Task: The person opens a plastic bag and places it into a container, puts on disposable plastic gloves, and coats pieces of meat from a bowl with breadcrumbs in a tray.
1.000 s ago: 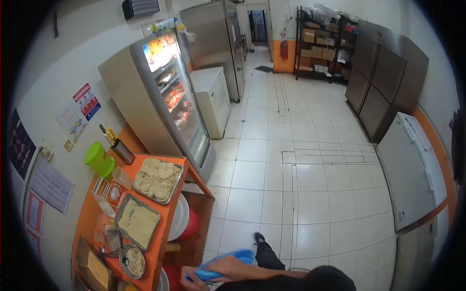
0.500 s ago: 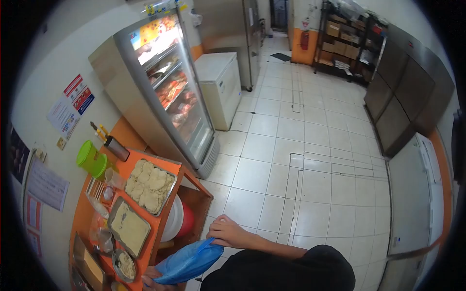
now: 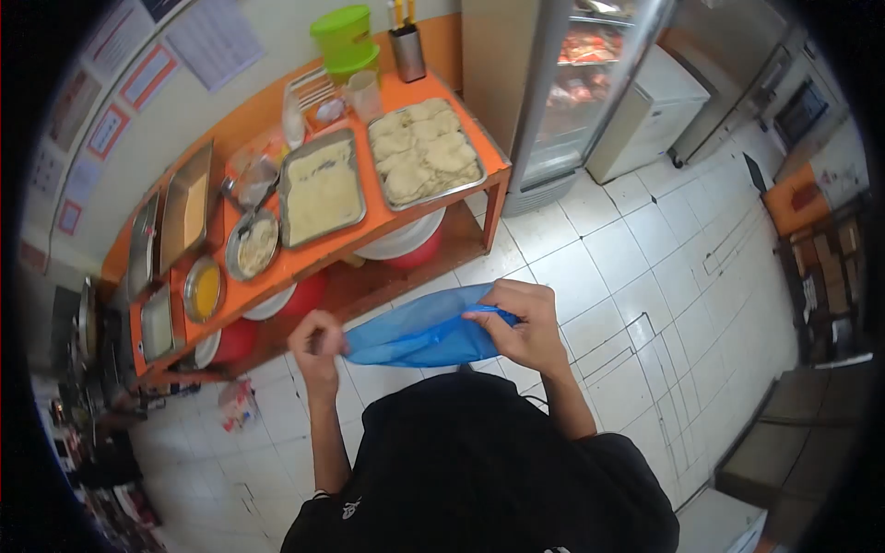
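A thin, see-through blue plastic bag (image 3: 419, 329) is stretched level between my hands in front of my black shirt. My right hand (image 3: 525, 324) is closed around the gathered right end of it, thumb pressed on the plastic. At the other end, my left hand (image 3: 318, 346) has its fingers curled and pinched on the bag's tip. Beyond the hands, on an orange table (image 3: 373, 217), lie a tray of pale dough-like pieces (image 3: 424, 152) and a tray of pale powder (image 3: 321, 194). Nothing else is in either hand.
A round pan of pale food (image 3: 253, 246) and a bowl of yellow liquid (image 3: 203, 288) stand on the table. Green tubs (image 3: 343, 41) and a knife holder (image 3: 407, 52) are behind. A glass-door fridge (image 3: 572, 92) and a white chest freezer (image 3: 650, 115) stand rightward.
My view has swung left toward the table. Both hands have risen into view with the blue bag, now spread between them, and the left hand shows more fully.
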The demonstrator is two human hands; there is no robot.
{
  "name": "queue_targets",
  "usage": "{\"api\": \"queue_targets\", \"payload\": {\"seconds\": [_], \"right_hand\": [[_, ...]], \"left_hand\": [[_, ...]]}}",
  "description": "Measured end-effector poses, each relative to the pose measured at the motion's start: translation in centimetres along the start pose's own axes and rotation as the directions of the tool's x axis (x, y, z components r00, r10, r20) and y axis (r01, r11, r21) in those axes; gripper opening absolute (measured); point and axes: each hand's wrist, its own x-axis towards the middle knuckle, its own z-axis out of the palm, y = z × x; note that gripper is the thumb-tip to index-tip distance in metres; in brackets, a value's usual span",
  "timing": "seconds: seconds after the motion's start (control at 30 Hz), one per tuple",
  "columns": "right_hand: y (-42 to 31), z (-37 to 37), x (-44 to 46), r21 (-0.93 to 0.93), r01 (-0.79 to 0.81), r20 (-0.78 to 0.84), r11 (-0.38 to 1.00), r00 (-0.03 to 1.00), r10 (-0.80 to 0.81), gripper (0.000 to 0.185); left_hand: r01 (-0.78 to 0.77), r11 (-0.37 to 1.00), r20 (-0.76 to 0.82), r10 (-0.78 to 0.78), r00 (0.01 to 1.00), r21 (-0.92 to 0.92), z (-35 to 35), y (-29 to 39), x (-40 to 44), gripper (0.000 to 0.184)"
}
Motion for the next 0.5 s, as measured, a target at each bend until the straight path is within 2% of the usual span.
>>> {"api": "queue_targets", "payload": {"seconds": [0.03,0.1,0.13,0.2,0.27,0.3,0.33,0.4,0.43,0.47,0.5], "right_hand": [[0.0,0.6,0.2,-0.039,0.022,0.035,0.999,0.999,-0.021,0.011],[0.3,2.2,0.2,-0.099,0.049,0.086,0.994,0.995,-0.04,0.025],[0.2,2.7,0.0,-0.092,0.048,0.107,0.995,0.993,-0.038,0.025],[0.1,3.1,0.0,-0.123,0.154,0.205,0.98,0.971,-0.127,0.019],[-0.8,2.9,-0.3,-0.119,0.106,0.189,0.987,0.979,-0.082,0.021],[-1.0,2.7,-0.5,-0.121,0.061,0.165,0.991,0.985,-0.041,0.024],[-0.7,2.5,-0.9,-0.125,0.054,0.161,0.991,0.986,-0.033,0.024],[1.1,2.0,-1.5,0.117,-0.178,0.06,0.977,0.983,0.171,0.023],[2.6,1.6,-2.2,0.251,-0.253,0.038,0.934,0.967,0.252,0.027],[5.0,1.1,-2.9,0.36,-0.206,0.045,0.91,0.978,0.203,0.044],[5.8,1.1,-3.5,0.489,-0.258,0.076,0.833,0.964,0.254,0.053]], "left_hand": [[-0.05,0.985,0.062,0.041,0.997,0.168,0.9,0.6,-0.4,0.017],[-0.275,0.818,0.286,0.142,0.948,0.505,3.9,3.7,-0.2,0.033],[-0.29,0.81,0.297,0.151,0.943,0.509,5.4,3.5,-0.8,0.03],[-0.297,0.802,0.299,0.156,0.941,0.518,6.3,1.8,-1.4,0.028],[-0.252,0.885,0.344,0.114,0.932,0.391,6.2,-1.1,-2.0,0.02],[-0.261,0.895,0.315,0.146,0.938,0.363,6.8,0.1,-1.7,0.012],[-0.259,0.897,0.322,0.143,0.936,0.357,6.8,0.4,-1.5,0.012],[-0.356,0.868,0.323,0.246,0.914,0.347,6.9,0.7,-1.0,0.007],[-0.357,0.869,0.331,0.244,0.912,0.342,6.9,1.0,-1.0,0.007],[-0.341,0.874,0.327,0.228,0.917,0.346,6.7,1.3,-0.9,0.006],[-0.328,0.877,0.321,0.216,0.922,0.351,6.6,1.6,-0.8,0.004]]}}
